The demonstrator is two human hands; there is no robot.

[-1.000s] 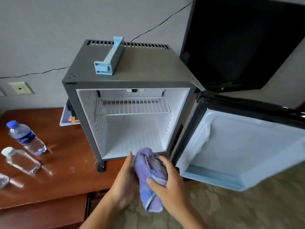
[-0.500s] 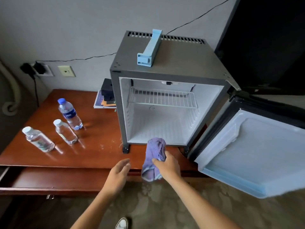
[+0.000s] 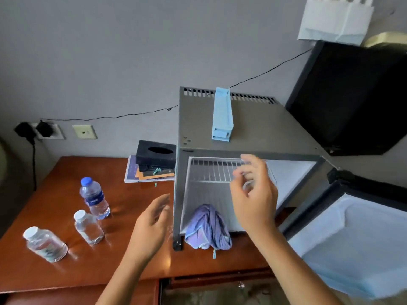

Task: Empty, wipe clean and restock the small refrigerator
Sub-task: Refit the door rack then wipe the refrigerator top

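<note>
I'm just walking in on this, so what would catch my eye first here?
The small refrigerator stands open and emptied on the wooden desk, a purple cloth slumped on its front sill. Both hands hover empty before it. Three water bottles wait at left.

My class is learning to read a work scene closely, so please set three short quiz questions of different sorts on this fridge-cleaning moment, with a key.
1. True or false: the right hand grips the purple cloth.
2. How many water bottles stand on the wooden table?
3. Where does the light blue door shelf lie? A) inside the refrigerator B) on top of it C) on the table

Key:
1. False; the cloth lies at the refrigerator's front edge and both hands are free, the left hand included.
2. Three.
3. B.
</note>
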